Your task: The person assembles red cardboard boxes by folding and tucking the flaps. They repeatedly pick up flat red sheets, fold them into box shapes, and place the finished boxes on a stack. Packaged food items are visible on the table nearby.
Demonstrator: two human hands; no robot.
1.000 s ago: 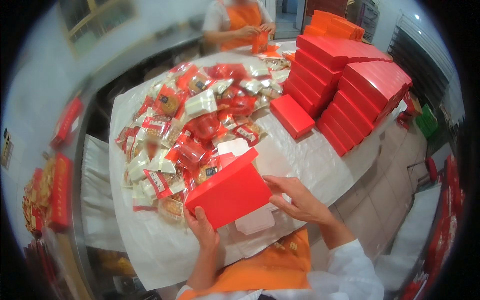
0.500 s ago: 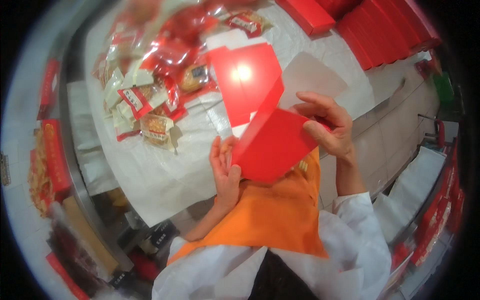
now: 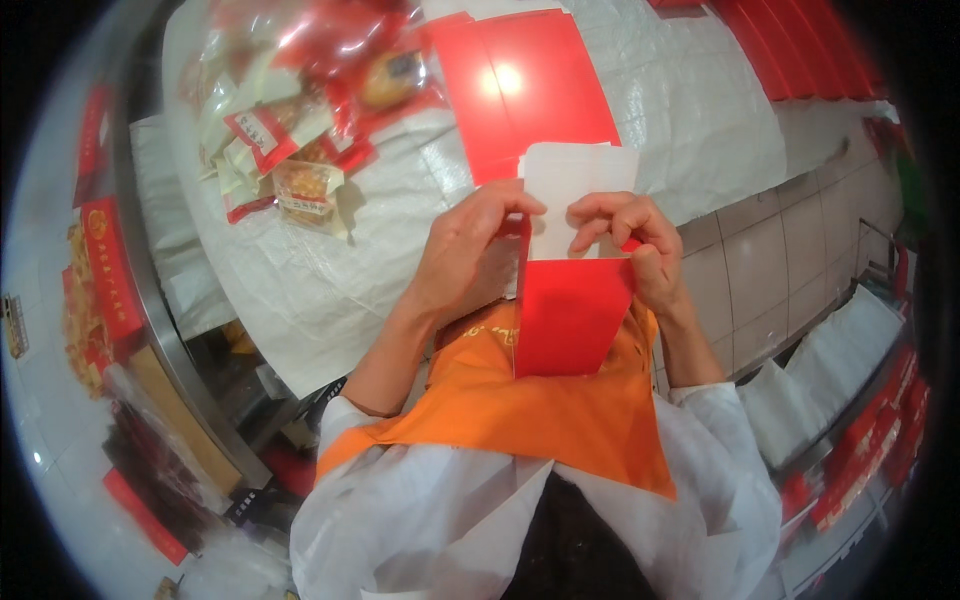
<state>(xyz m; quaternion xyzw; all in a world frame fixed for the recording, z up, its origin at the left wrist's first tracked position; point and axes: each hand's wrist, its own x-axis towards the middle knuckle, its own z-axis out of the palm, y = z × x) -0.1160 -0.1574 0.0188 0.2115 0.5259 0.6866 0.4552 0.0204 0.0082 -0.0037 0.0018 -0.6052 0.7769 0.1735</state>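
1. I can see printed labels on two near packets (image 3: 308, 188) and yellow lettering on the apron (image 3: 480, 385).
2. One red box (image 3: 570, 318), white flap (image 3: 582, 172) raised, is before the apron, between two hands.
3. Right hand (image 3: 640, 235) pinches its right edge; left hand (image 3: 462, 238) curls at its left, clamped or not I can't tell.
4. Bare sheet (image 3: 690, 120) lies right of the red carton (image 3: 540, 95).

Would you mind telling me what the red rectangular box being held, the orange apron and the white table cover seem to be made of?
The red rectangular box: probably thin card, satin-smooth, with crisp folds and a plain white flap.
The orange apron: apparently matte cloth, draping softly.
The white table cover: likely plastic sheeting, slightly shiny and wrinkled.
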